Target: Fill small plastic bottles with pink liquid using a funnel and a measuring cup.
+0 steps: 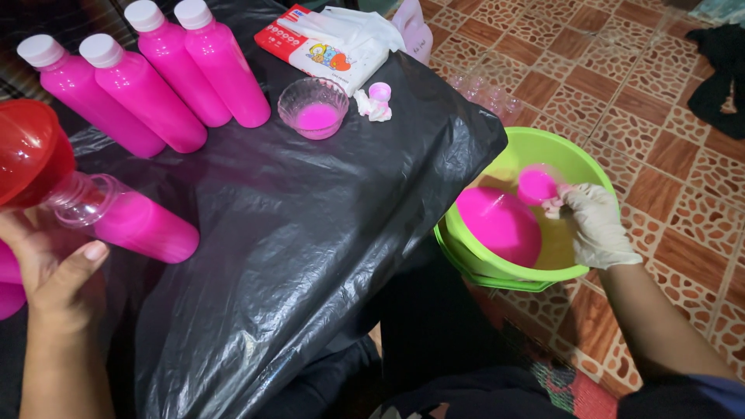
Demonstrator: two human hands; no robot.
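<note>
While the gloved right hand (597, 225) grasps one small cup (537, 185) over the green basin (543, 147), the left hand (54, 268) clasps one uncapped bottle (128, 219), four capped pink bottles (147, 77) left of it.

The red funnel (27, 151) runs off the left edge, and the left hand (54, 268) hides the bottle's (128, 221) underside.

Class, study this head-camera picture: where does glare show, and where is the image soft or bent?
Head view: white glare streaks the black plastic sheet and glints on the red funnel; the bare left hand at the frame edge looks soft; the gloved right hand over the green basin is sharper; the capped pink bottles lean outward, a wide-lens bend.
</note>
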